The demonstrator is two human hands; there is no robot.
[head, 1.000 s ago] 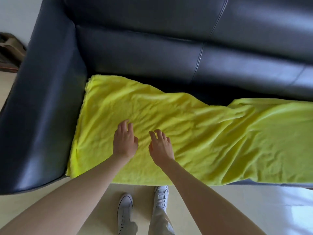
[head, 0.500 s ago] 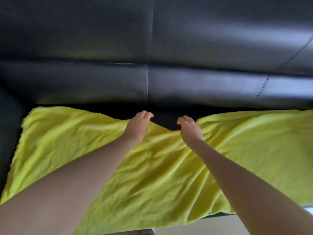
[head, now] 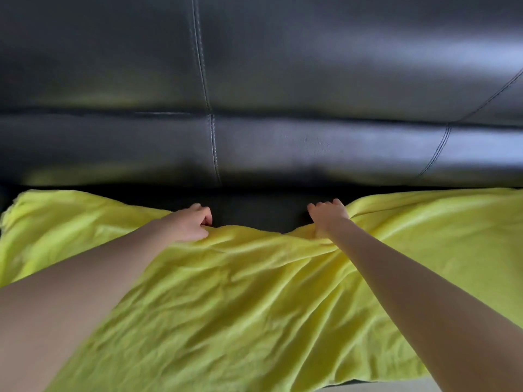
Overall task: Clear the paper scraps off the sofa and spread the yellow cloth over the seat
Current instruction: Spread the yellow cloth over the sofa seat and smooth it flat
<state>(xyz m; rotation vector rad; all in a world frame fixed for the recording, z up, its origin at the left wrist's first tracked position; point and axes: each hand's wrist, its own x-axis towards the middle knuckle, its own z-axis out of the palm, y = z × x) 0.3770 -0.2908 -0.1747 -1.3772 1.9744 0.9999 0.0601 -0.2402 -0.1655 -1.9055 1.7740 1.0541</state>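
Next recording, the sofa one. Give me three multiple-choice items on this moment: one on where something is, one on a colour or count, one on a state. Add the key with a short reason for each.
1. Where do the hands meet the yellow cloth?
A. at its front edge, by the floor
B. at its back edge, near the backrest
C. at its left end

2. What colour is the sofa?
A. black
B. beige
C. red

3. What state is the cloth's back edge in between the hands?
A. pulled flat against the backrest
B. dipped forward, leaving bare seat behind it
C. folded into a neat stack

Key: B, as the left hand and the right hand both grip the rear edge; A, as the backrest and the seat are shiny black; B, as a dark strip of seat shows between the hands, behind the sagging edge.
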